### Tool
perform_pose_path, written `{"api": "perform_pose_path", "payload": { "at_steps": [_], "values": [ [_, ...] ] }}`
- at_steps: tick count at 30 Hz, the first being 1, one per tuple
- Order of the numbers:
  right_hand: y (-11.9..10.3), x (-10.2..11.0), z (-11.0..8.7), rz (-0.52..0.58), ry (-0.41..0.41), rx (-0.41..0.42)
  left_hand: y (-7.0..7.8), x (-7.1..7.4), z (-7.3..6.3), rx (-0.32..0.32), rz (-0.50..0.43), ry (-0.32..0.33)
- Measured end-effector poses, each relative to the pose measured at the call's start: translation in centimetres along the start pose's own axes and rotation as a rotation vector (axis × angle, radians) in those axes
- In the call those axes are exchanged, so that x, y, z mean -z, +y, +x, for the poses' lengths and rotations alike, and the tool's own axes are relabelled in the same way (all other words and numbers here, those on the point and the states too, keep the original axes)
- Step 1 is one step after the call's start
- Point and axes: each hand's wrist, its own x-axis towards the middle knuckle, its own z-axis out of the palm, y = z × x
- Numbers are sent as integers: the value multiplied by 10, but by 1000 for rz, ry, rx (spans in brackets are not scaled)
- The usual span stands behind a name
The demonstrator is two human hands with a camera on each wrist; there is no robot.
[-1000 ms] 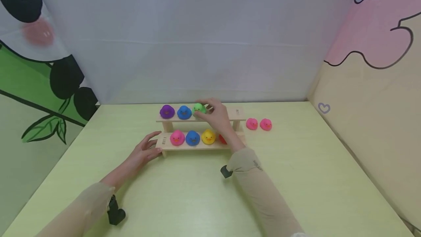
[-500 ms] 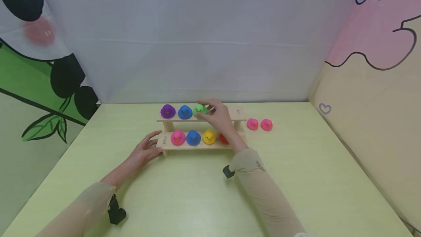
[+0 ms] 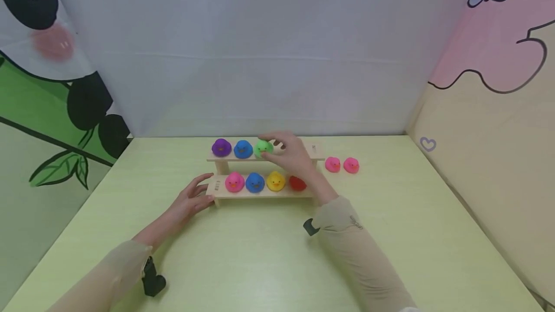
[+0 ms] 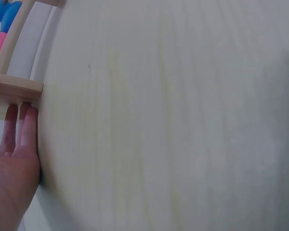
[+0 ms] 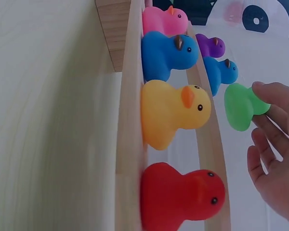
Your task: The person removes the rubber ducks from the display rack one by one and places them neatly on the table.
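A two-step wooden display rack (image 3: 260, 195) stands on the table. My right hand (image 3: 289, 154) pinches a green rubber duck (image 3: 263, 147) between thumb and fingertips at the upper step; in the right wrist view the green duck (image 5: 243, 107) shows apart from the shelf edge. Left of it on that step sit a blue duck (image 3: 243, 149) and a purple duck (image 3: 221, 148). The lower step bears pink (image 3: 234, 182), blue (image 3: 255, 183), yellow (image 3: 275, 181) and red (image 3: 297, 183) ducks. My left hand (image 3: 191, 198) holds the rack's left end, thumb at the front corner, fingers behind.
Two pink ducks (image 3: 341, 164) sit on the table (image 3: 243, 254) right of the rack. A white sheet (image 3: 269, 61) rises behind the table, and printed cartoon panels (image 3: 490, 110) flank it. A dark device (image 3: 152, 278) hangs at the left cuff.
My right wrist and forearm have shifted a little to the right, uncovering more of the red duck. The green duck stays in its pinch near the same spot; my left hand keeps its place.
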Motion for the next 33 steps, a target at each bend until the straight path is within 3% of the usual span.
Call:
{"api": "perform_pose_path", "payload": {
  "at_steps": [6,17,33],
  "values": [
    [-2,16,-8,-1,6,17,-1,0,1,-6,-4,3],
    [10,50,-29,40,100,-12,1,1,-1,-9,4,-6],
    [43,104,-54,-2,228,-84,1,0,-1,12,14,-3]
  ]
}}
